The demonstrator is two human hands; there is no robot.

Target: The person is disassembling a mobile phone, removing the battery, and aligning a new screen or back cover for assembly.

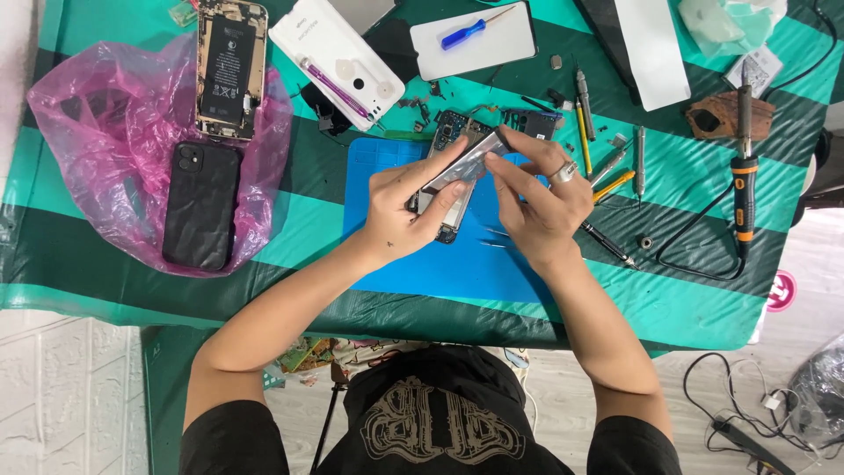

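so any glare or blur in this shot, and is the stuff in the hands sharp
Head view: even light and soft shadows; the silvery battery between left hand and right hand catches glare and is slightly soft; the pink plastic bag shines; edges bow a little.

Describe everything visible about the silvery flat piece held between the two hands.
The silvery flat rectangular piece looks like foil-wrapped metal, glossy and slightly creased. It is tilted, upper end toward the right. The left hand and right hand pinch it above an opened dark phone body over the blue work mat.
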